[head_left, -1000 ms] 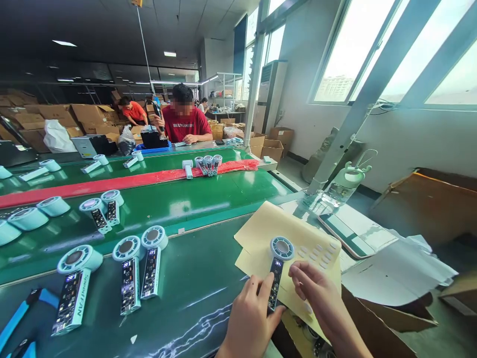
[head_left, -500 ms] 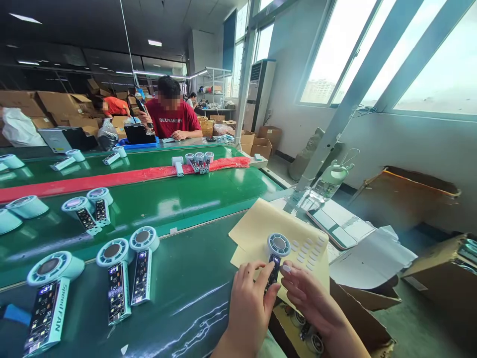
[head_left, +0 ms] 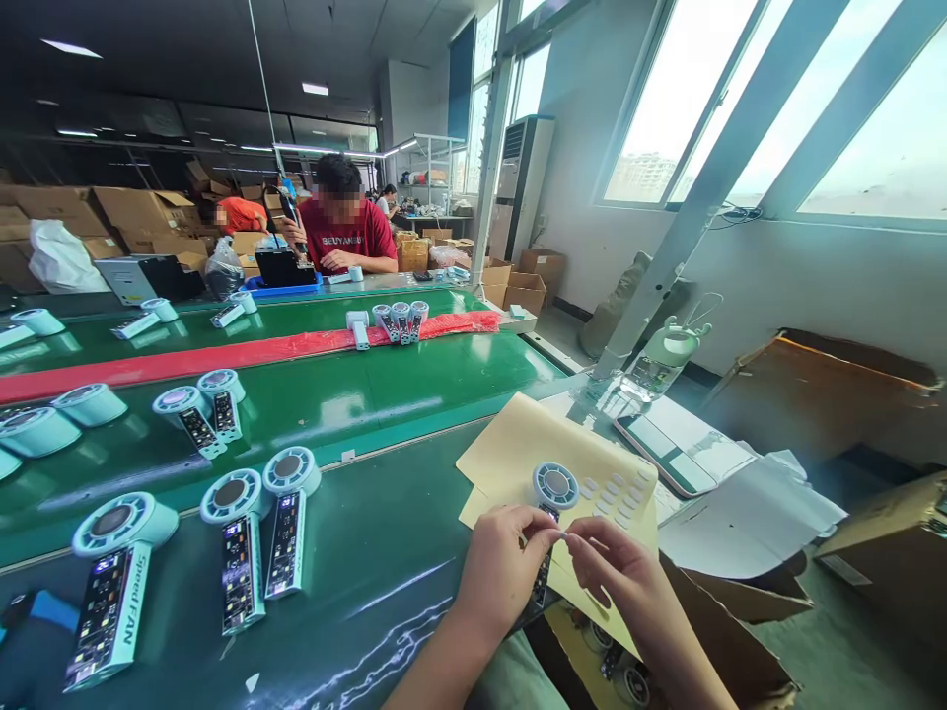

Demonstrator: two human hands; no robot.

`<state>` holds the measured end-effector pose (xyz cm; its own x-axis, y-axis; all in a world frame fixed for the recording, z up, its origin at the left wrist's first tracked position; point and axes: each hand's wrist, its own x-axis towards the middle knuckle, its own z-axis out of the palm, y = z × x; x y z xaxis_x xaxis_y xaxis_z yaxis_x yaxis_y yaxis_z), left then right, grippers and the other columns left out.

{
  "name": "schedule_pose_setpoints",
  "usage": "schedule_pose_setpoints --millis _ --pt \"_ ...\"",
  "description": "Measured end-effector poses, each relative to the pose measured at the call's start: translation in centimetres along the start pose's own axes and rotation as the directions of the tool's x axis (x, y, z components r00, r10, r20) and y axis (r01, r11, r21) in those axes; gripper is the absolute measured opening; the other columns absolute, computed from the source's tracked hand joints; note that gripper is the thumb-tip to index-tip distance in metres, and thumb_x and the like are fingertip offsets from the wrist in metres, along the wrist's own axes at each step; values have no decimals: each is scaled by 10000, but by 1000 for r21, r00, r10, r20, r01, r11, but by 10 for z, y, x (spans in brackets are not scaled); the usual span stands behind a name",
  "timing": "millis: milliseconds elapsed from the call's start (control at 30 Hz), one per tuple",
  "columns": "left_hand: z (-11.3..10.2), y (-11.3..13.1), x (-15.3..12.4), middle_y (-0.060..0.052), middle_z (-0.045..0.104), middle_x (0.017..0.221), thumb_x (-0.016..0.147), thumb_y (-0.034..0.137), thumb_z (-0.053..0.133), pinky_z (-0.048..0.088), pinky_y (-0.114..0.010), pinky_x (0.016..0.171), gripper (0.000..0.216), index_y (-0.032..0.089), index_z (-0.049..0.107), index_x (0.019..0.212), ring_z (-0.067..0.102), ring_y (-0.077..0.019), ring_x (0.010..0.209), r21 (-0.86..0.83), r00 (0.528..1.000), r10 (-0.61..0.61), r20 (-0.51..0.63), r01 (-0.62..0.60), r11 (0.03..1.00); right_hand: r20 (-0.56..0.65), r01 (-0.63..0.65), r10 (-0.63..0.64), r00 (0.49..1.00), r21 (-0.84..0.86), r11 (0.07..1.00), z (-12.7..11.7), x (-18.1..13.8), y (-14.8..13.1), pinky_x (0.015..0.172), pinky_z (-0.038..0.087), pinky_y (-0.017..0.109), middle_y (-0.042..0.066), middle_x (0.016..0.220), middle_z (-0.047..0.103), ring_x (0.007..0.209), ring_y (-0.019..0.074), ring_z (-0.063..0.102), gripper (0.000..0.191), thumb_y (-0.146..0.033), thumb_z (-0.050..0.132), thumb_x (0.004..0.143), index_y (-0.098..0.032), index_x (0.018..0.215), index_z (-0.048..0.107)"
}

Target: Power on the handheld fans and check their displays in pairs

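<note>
A small handheld fan (head_left: 554, 488) with a pale blue round head and an exposed circuit-board handle lies on a cream sticker sheet (head_left: 518, 444) at the bench's near right. My left hand (head_left: 504, 577) curls over the fan's handle, fingertips pinched together above it. My right hand (head_left: 614, 570) meets it from the right, thumb and forefinger pinched on something tiny that I cannot make out. Rows of small pale stickers (head_left: 618, 490) sit on the sheet just right of the fan head.
Three more open fans (head_left: 229, 532) lie at the near left, others further back on the green conveyor belt (head_left: 414, 380) with its red strip. A water bottle (head_left: 658, 360) and phone (head_left: 670, 449) sit right. A person in red (head_left: 341, 232) works opposite. An open carton (head_left: 732, 651) stands below.
Both hands have lifted off the fan's handle and come together, fingertips now pinched above it. The view has shifted slightly.
</note>
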<state>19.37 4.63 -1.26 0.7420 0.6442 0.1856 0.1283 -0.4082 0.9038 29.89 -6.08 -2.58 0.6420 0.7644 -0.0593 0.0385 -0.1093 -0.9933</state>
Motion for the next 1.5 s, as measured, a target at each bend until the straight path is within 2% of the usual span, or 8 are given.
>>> schedule_pose_setpoints --millis 100,333,500,767,900,1067,1300,1500 --pt "-4 2 0 28 665 802 788 213 571 447 -279 729 120 267 671 826 578 -166 817 57 1000 7 10 -7 998 -91 54 -71 993 -179 982 -2 1 -1 533 388 228 27 710 599 673 172 513 288 -479 642 722 -191 735 625" --pt "-8 -10 -14 2 606 910 781 240 554 465 -298 685 286 298 602 1057 569 -160 729 123 998 -57 33 52 991 -208 -120 136 969 89 989 16 4 14 461 305 225 -17 585 536 500 117 419 349 -522 651 677 -176 684 604" --pt "-1 -16 -26 0 600 878 782 246 550 477 -272 638 368 312 554 1144 583 -168 746 115 994 -81 80 72 991 -229 -92 103 968 58 994 23 7 19 452 308 245 -2 594 569 503 144 463 356 -533 631 678 -179 667 594" --pt "3 -22 -32 -20 611 983 863 257 445 468 -312 780 298 300 567 1131 589 -190 879 241 996 36 77 -54 969 -356 -40 8 934 -83 996 36 9 11 605 397 295 15 609 540 614 182 498 334 -525 582 624 -205 603 488" --pt "2 -24 -34 -32 604 1007 872 265 418 465 -335 803 320 281 546 1165 578 -202 914 232 993 63 95 -84 969 -388 -80 36 921 -97 992 38 13 12 505 390 269 -29 623 474 555 156 479 339 -488 550 617 -225 759 390" --pt "-5 -26 -39 -46 589 1082 859 313 437 470 -357 828 350 273 532 1194 565 -213 968 115 991 52 127 -66 991 -287 -158 102 952 -179 971 31 23 7 337 244 213 -83 552 435 392 133 417 359 -478 503 668 -243 853 304" --pt "-7 -33 -34 -66 627 1080 876 308 343 504 -335 808 347 217 573 1118 601 -190 931 -132 990 -52 129 69 989 -360 -161 -85 929 -600 783 36 -27 -14 617 415 344 51 733 614 705 253 594 299 -429 558 775 -184 943 527" --pt "3 -39 -22 -76 625 1037 815 429 434 531 -301 643 356 190 574 1038 624 -203 828 -207 979 -193 59 201 957 -415 -285 -93 905 -754 591 51 -43 -18 612 459 376 145 754 655 726 318 625 204 -319 608 754 -121 799 632"
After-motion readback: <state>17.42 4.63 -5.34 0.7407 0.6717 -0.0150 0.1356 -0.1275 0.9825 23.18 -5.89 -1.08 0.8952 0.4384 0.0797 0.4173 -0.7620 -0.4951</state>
